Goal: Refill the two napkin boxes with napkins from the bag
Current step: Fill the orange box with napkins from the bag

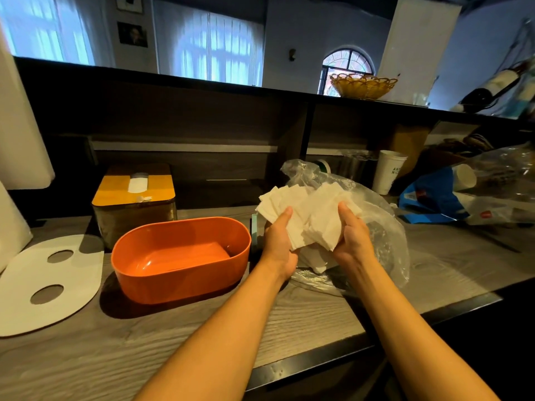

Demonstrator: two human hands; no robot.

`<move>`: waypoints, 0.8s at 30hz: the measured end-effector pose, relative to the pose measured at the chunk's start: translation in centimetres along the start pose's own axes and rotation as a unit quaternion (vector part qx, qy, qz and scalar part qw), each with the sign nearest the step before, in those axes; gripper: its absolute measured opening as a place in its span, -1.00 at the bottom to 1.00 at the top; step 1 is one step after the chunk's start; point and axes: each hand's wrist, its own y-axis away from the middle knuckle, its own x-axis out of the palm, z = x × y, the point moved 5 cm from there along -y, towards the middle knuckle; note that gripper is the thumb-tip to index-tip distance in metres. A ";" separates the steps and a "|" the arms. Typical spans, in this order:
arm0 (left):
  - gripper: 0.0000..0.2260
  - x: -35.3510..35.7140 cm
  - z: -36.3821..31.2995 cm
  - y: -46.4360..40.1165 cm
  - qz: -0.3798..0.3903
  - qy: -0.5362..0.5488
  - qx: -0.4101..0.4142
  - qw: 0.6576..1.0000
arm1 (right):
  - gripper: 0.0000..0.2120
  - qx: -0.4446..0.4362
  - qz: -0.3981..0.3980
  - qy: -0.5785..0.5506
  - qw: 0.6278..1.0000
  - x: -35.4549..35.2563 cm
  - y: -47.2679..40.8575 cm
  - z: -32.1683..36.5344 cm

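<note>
A: What is held right now?

B: A loose stack of white paper napkins (311,219) is held up over the clear crinkly plastic bag (385,227). It is gripped by the left hand (279,241) on one side and by the right hand (351,237) on the other. Both thumbs are pressed on top, and the fingers are curled under the stack. The stack is fanned out and messy.

A: Where should it be put?

B: The open orange oval plastic box (181,261) is just beside the left hand, near the front edge of the grey wooden counter (202,337). Almost nothing can be seen inside it, so it looks like the one to be filled now. Its flat white oval lid with two holes (46,285) is lying by the left edge of the counter.

A: And the other box?

B: The square box with the yellow wooden lid (134,195) is behind the orange one, toward the back. A napkin is poking out of its slot, so it may already be full.

A: How can this step be done well?

B: The napkins should be squared up first, so the edges line up. Then the stack should be carried low and laid flat in the orange box. It should not be squeezed hard, or the paper may be crumpled.
</note>
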 end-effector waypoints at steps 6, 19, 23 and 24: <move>-0.76 -0.9 -0.6 -0.3 -0.023 0.001 -0.031 0.999 | -0.40 -0.046 0.055 -0.064 0.995 -0.7 -0.2 1.5; -0.75 -1.5 0.6 -0.9 -0.046 -0.130 -0.054 0.989 | -0.97 -0.191 -0.036 0.302 0.933 -0.4 0.2 1.5; -0.76 -1.5 0.4 -0.8 -0.045 -0.096 -0.039 0.994 | -0.93 -0.193 -0.068 0.258 0.944 -0.7 -0.1 1.7; -0.79 -1.2 0.3 -0.6 -0.035 -0.089 -0.043 0.995 | -0.90 -0.187 -0.063 0.230 0.953 -0.7 -0.1 1.8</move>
